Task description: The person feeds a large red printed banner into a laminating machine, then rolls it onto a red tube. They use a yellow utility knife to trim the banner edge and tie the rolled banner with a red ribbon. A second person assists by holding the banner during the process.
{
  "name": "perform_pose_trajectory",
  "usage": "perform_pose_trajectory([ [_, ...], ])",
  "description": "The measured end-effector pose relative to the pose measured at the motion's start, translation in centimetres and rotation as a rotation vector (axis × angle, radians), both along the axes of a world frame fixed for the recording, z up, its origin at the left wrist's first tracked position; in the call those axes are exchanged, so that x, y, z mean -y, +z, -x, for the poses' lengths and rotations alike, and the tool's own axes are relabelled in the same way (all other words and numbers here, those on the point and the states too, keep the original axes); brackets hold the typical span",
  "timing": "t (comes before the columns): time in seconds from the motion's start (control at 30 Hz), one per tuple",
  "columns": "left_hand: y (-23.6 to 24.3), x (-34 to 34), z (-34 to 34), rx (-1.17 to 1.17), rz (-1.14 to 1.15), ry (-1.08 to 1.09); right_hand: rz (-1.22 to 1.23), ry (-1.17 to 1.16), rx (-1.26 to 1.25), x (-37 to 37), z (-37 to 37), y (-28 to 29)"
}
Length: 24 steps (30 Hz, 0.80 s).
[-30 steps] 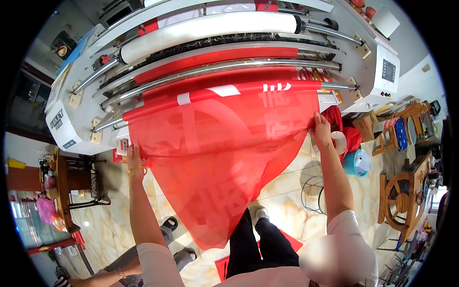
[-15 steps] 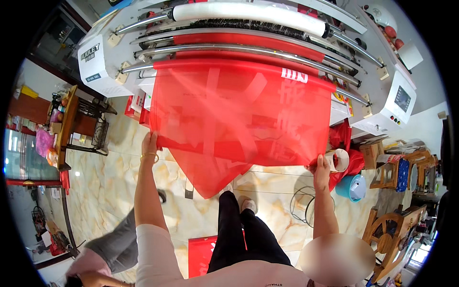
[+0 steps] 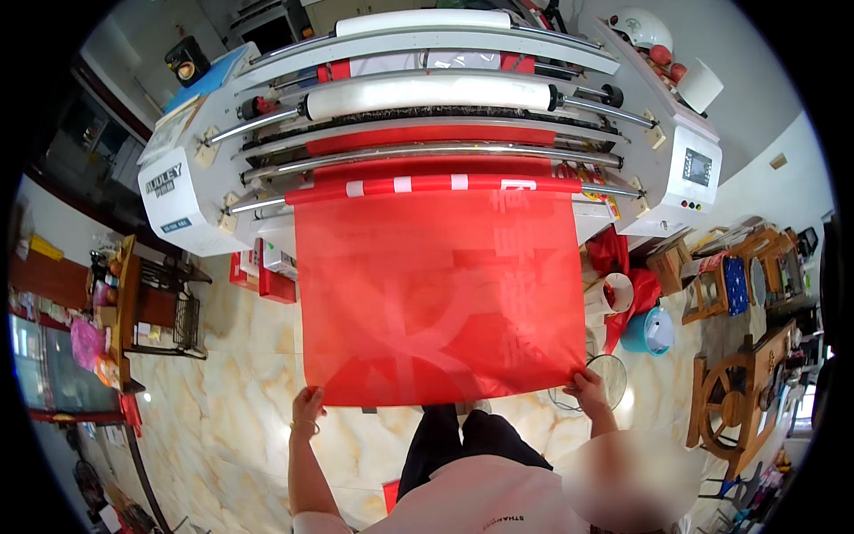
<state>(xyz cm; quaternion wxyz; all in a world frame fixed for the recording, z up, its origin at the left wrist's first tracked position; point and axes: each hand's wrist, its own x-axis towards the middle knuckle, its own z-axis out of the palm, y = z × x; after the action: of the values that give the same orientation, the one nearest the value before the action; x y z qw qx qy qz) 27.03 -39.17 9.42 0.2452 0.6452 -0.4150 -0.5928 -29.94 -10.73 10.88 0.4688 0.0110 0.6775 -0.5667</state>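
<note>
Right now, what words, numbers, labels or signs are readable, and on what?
I place print without copying it:
White machine, left end: bold dark lettering; dark label below, too small.
Red fabric: pale characters, too faint to read.
Pale shirt: small dark print.
Control screen: too small to read.

Left hand [image 3: 308, 405] grips the near left corner of a red sheet [image 3: 436, 285]; right hand [image 3: 588, 390], the near right. Sheet spread between both, reaching a roller machine [image 3: 667, 206] beyond them. Blue bucket [image 3: 635, 337] beyond and right of the right hand.
</note>
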Motion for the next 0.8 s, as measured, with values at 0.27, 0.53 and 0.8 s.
perform_pose_trajectory([
  [0.27,6.5,0.9,0.5,-0.124,-0.211,0.226,-0.329,0.256,-0.572,0.2,2.5,2.5],
  [0.53,9.8,1.4,-0.3,-0.191,0.169,0.031,0.301,-0.040,-0.144,-1.1,5.9,3.4],
  [0.8,24.9,9.8,4.1,-0.104,0.769,-0.002,0.842,0.070,-0.474,13.4,11.5,23.8],
])
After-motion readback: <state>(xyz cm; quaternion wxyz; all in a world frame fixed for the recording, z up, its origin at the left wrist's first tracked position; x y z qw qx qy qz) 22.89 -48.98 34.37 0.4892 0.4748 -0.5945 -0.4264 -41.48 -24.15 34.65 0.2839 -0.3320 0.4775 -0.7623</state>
